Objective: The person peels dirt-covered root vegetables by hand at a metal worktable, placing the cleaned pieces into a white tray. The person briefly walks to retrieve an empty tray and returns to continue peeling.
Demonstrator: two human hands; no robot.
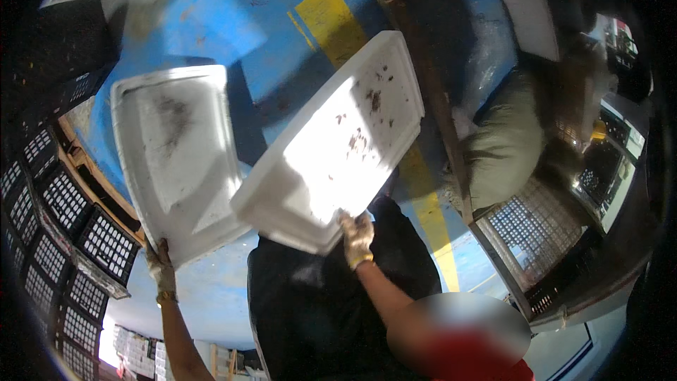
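Note:
Gloved and low on the left, my left hand (pixel 160 263) grips the near corner of a white foam lid (pixel 198 116). The lid has a raised rim, and a grey smudge marks its face. My right hand (pixel 358 238), in a soiled work glove, holds the lower edge of a second white foam piece (pixel 330 153), a lid or shallow box. That piece is tilted, with dark dirt specks scattered over its sunlit face. Its left corner overlaps the first lid in view; whether the two touch, I cannot tell.
Stacked black plastic crates (pixel 111 238) rise at the left beside a wooden pallet (pixel 95 180). The blue floor (pixel 211 26) has yellow markings (pixel 330 16). At right, a full pale sack (pixel 508 148) lies behind a rusty metal beam (pixel 436 90), near a perforated crate (pixel 534 227).

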